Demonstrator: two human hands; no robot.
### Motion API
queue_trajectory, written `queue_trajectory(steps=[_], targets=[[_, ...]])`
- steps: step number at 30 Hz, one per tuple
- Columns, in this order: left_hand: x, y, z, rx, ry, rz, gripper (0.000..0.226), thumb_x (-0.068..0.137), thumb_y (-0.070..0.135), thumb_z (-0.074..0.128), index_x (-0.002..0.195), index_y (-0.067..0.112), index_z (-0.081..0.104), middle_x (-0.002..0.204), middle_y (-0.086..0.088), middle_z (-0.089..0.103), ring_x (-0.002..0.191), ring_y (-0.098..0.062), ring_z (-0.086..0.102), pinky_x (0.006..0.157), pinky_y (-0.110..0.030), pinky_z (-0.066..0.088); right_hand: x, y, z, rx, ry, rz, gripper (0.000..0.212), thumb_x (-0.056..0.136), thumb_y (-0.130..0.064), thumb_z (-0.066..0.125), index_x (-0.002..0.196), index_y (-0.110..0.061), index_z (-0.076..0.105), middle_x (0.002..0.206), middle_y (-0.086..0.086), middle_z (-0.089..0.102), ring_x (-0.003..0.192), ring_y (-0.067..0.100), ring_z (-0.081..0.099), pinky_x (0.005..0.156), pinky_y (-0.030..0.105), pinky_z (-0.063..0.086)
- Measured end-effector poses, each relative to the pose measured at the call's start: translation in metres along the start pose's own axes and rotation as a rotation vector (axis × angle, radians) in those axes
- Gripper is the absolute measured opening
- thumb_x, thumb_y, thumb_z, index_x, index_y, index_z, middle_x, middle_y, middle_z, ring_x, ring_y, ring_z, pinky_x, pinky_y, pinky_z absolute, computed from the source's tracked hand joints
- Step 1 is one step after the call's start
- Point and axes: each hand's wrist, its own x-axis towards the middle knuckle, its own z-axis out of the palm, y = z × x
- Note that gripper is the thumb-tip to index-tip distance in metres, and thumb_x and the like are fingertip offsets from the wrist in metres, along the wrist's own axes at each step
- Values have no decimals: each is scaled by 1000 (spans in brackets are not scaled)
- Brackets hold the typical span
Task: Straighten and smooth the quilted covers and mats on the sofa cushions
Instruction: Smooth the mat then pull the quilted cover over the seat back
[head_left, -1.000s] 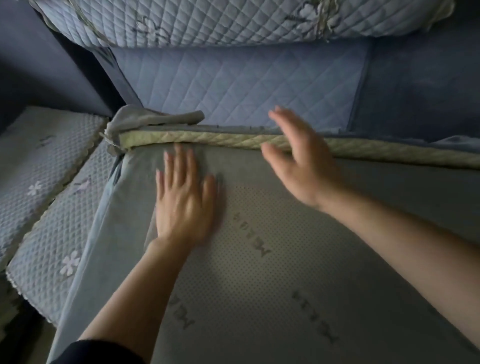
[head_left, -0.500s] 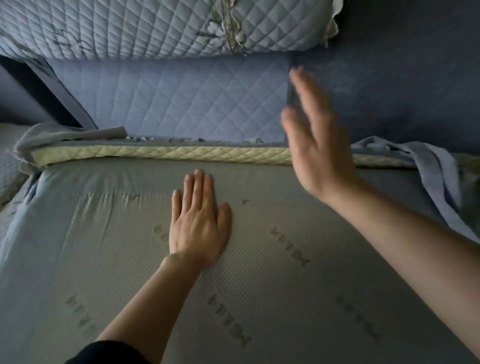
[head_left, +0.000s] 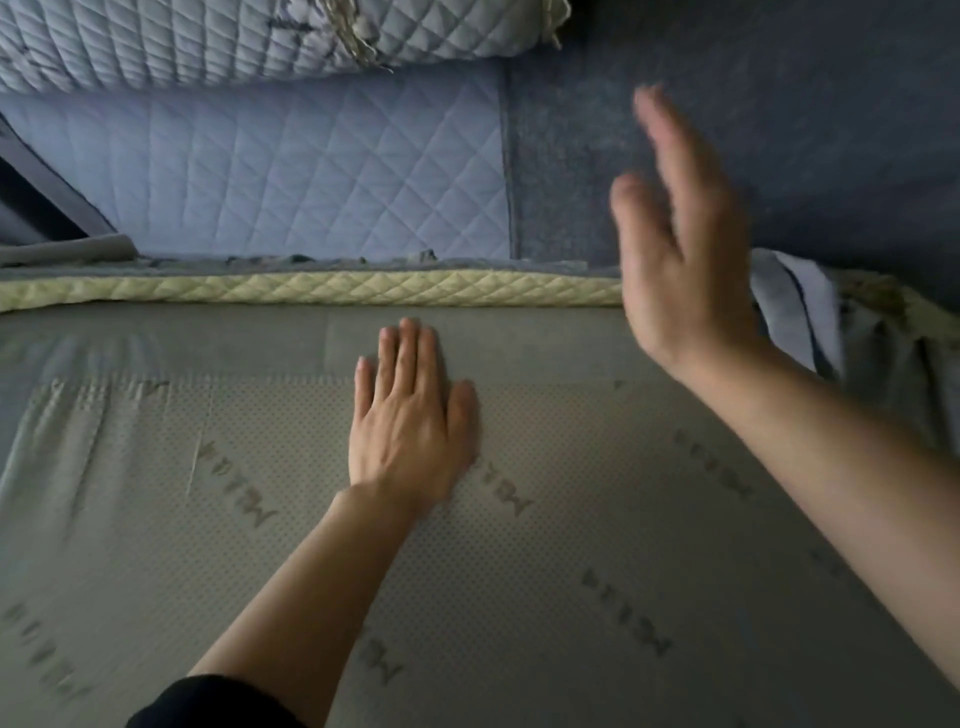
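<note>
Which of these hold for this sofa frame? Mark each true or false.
1. The left hand lies flat on the grey dotted mat. True.
2. The right hand holds the yellow quilted edge. False: it hovers open, holding nothing.
3. The yellow quilted edge runs along the far side of the grey dotted mat. True.
4. The blue quilted cover spans the whole backrest. False: it stops at a seam, with plain dark upholstery to its right.
</note>
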Motion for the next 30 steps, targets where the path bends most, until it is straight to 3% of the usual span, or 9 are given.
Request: queue_trajectory(steps=[2, 5, 7, 9, 14, 20, 25, 28, 30], targets=[[4, 19, -19, -82, 146, 50, 66, 99, 47, 13, 154, 15, -4, 161, -2, -13, 143, -10, -23, 115, -30, -19, -29, 30, -7, -90, -38, -41, 52, 103, -27, 28, 147, 0, 27, 154, 8, 23, 145, 25, 22, 120, 41, 17], [4, 54, -48, -254, 486, 165, 62, 102, 40, 23, 154, 12, 4, 162, -3, -6, 147, -16, -15, 116, -28, -15, -122, 94, -6, -496, -613, -8, 66, 98, -54, 4, 153, -17, 9, 160, 2, 3, 149, 21, 2, 120, 35, 2], [2, 73, -39, -305, 556, 205, 59, 103, 34, 27, 154, 10, 8, 161, -3, -3, 148, -20, -10, 119, -32, -9, -132, 115, -8, -519, -761, 20, 60, 99, -52, 12, 152, -26, 1, 160, -3, -6, 146, 11, -13, 120, 36, -3], [-10, 85, -1, -227, 403, 179, 60, 102, 37, 25, 154, 11, 9, 159, -1, -6, 148, -19, -10, 120, -37, -5, -104, 103, -22, -381, -727, 67, 58, 101, -41, 31, 153, -24, 11, 161, -2, 2, 145, 7, -9, 121, 42, 5], [-24, 80, 67, 20, 111, 109, 66, 98, 56, 14, 155, 24, 2, 161, 7, -9, 145, -9, -19, 119, -34, -11, -46, 98, -77, -105, 59, 84, 51, 99, -20, 37, 147, -3, 31, 154, 7, 27, 144, 22, 23, 119, 41, 20], [-19, 107, 71, 28, 103, 51, 73, 94, 47, 25, 154, 9, 10, 162, -6, -3, 148, -19, -14, 119, -34, -12, -144, 175, -68, -444, -667, 9, 61, 98, -49, 18, 151, -19, 19, 160, 5, 14, 148, 18, 2, 118, 44, 14], [-18, 129, 85, -11, 206, -84, 77, 88, 39, 36, 149, -3, 19, 160, -19, 8, 148, -29, -2, 120, -38, -4, -134, 183, -107, -481, -627, -28, 61, 95, -37, 36, 149, -11, 28, 154, 9, 30, 142, 22, 27, 116, 39, 27], [-20, 125, 87, -6, 226, -84, 77, 86, 40, 35, 150, -1, 19, 160, -16, 8, 149, -25, -3, 120, -35, -5, -132, 198, -147, -593, -597, 79, 77, 90, -24, 58, 152, -11, 13, 123, 17, 58, 98, 27, 63, 76, 40, 55], [-18, 129, 87, -6, 242, -78, 77, 85, 39, 36, 149, -2, 22, 160, -17, 10, 149, -26, 0, 121, -35, -3, -115, 210, -170, -717, -546, 304, 86, 90, -28, 61, 151, -14, 2, 88, 12, 64, 62, 21, 62, 53, 35, 53]])
